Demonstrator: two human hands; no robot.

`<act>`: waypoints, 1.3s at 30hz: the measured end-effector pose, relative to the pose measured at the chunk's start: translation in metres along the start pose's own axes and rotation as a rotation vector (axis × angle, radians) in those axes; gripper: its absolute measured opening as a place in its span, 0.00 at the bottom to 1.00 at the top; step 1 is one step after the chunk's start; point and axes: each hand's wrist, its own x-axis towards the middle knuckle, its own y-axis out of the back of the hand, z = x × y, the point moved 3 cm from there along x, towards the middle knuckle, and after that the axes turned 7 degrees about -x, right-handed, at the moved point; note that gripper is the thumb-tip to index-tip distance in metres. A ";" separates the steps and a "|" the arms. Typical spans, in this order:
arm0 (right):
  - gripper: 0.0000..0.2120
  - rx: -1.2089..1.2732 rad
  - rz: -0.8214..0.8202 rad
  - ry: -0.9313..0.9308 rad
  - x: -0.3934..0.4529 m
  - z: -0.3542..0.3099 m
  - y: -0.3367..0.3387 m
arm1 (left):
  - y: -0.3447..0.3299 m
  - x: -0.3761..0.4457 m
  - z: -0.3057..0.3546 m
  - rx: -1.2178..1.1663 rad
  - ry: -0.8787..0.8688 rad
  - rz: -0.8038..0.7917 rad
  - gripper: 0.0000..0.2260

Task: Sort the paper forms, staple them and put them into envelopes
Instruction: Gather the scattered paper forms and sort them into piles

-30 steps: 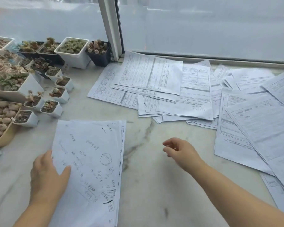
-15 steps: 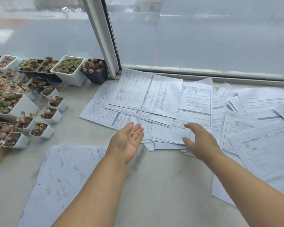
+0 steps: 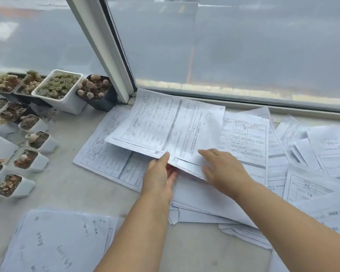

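A thin set of printed forms (image 3: 165,124) is raised at its near edge above the loose heap of forms (image 3: 249,138) under the window. My left hand (image 3: 159,177) pinches that near edge, thumb on top and fingers beneath. My right hand (image 3: 222,169) lies on the set's near right corner, fingers spread over the top sheet and thumb at the edge. A separate stack of sheets with handwriting (image 3: 53,242) lies at the near left on the marble sill (image 3: 67,185).
Small pots of succulents (image 3: 59,89) crowd the left side, up to the window frame post (image 3: 104,48). More forms (image 3: 322,154) spread over the right of the sill. The window glass closes off the back.
Both hands moved forward from the near sill to the heap. My left hand left the handwritten stack and took the forms' near edge, and my right hand came down on them; the set has lifted.
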 end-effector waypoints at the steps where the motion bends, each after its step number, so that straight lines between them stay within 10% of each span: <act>1: 0.23 0.017 0.018 0.002 0.000 0.001 -0.001 | -0.006 0.005 -0.002 0.033 -0.047 0.024 0.07; 9: 0.20 0.384 0.174 -0.140 -0.008 0.020 0.028 | 0.015 0.002 0.015 0.426 -0.353 0.277 0.07; 14: 0.30 0.601 0.069 -0.363 -0.033 0.041 0.051 | 0.071 -0.048 0.028 0.753 -0.281 -0.032 0.10; 19: 0.14 1.069 -0.233 -0.476 -0.092 0.059 0.020 | 0.065 -0.070 0.006 0.972 -0.180 -0.389 0.17; 25: 0.10 1.437 -0.082 -0.850 -0.151 0.095 -0.019 | 0.000 -0.085 -0.046 1.076 -0.226 -0.628 0.18; 32: 0.10 1.184 0.260 -1.001 -0.116 0.143 0.002 | -0.002 -0.028 -0.002 1.144 -0.514 -0.137 0.19; 39: 0.12 1.082 0.160 -0.902 -0.060 0.138 0.010 | -0.005 0.000 0.017 0.757 -0.122 -0.041 0.19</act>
